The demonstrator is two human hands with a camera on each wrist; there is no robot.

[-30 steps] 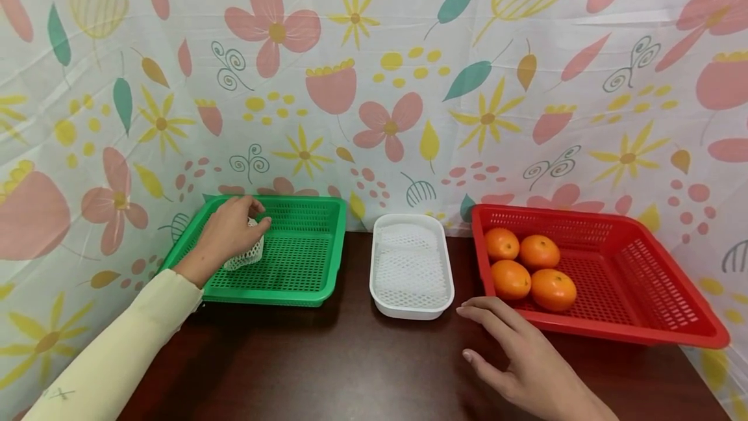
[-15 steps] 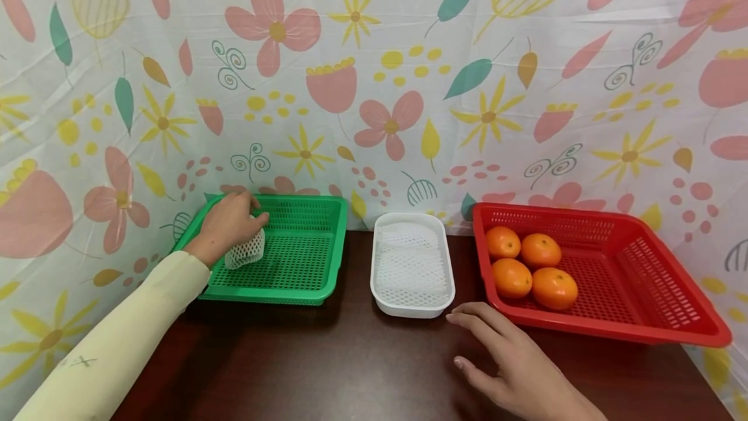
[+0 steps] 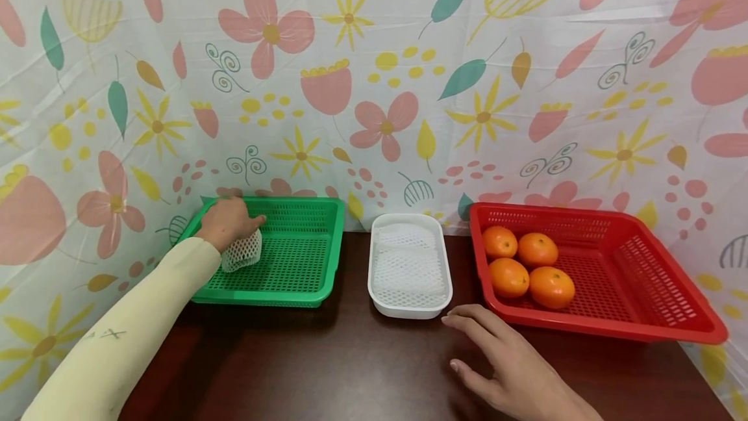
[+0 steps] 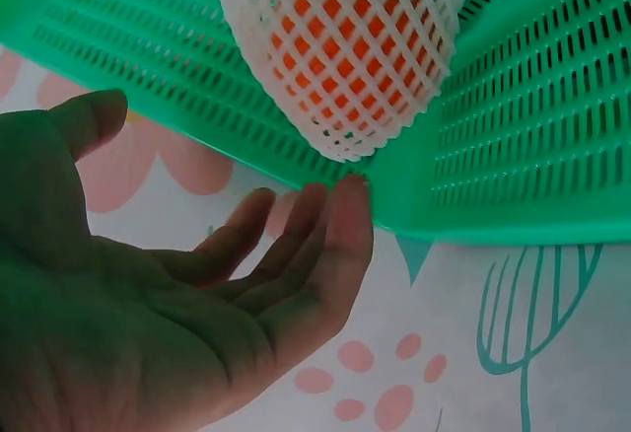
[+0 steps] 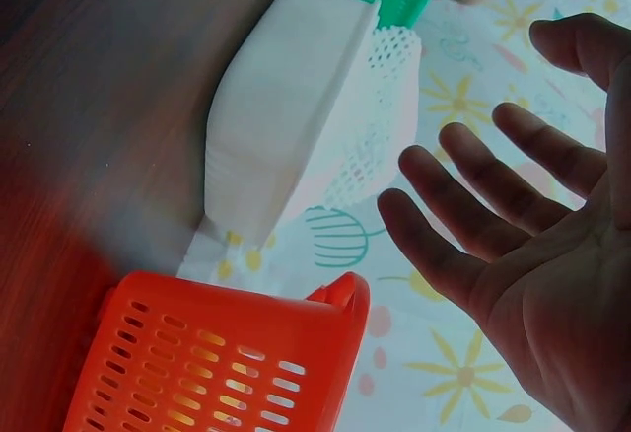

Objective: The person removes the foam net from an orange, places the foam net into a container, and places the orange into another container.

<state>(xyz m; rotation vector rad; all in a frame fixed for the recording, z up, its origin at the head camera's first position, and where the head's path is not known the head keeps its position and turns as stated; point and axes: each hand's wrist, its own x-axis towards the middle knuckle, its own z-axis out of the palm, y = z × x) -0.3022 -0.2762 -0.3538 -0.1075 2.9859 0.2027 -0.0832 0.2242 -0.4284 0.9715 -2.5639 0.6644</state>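
In the green basket [image 3: 292, 296] at the left lies a white foam net sleeve [image 3: 242, 253]. The left wrist view shows an orange [image 4: 340, 52] inside that net. My left hand [image 3: 226, 223] is over the basket's far left part, beside the net. Its fingers are loosely bent and hold nothing; one fingertip is close to the net's end, and I cannot tell if they touch. My right hand [image 3: 505, 362] hovers above the table with fingers spread and relaxed, near the white tray [image 3: 411, 309] and the red basket [image 3: 619, 329].
Several bare oranges [image 3: 537, 250] sit in the left part of the red basket. White foam netting [image 3: 409, 265] lies in the white tray between the two baskets. A flowered cloth [image 3: 374, 83] hangs behind the dark table [image 3: 327, 369].
My left hand has shifted slightly left beside the net, leaving more of the net in sight. The right hand has drifted a little to the left. The oranges stay put.
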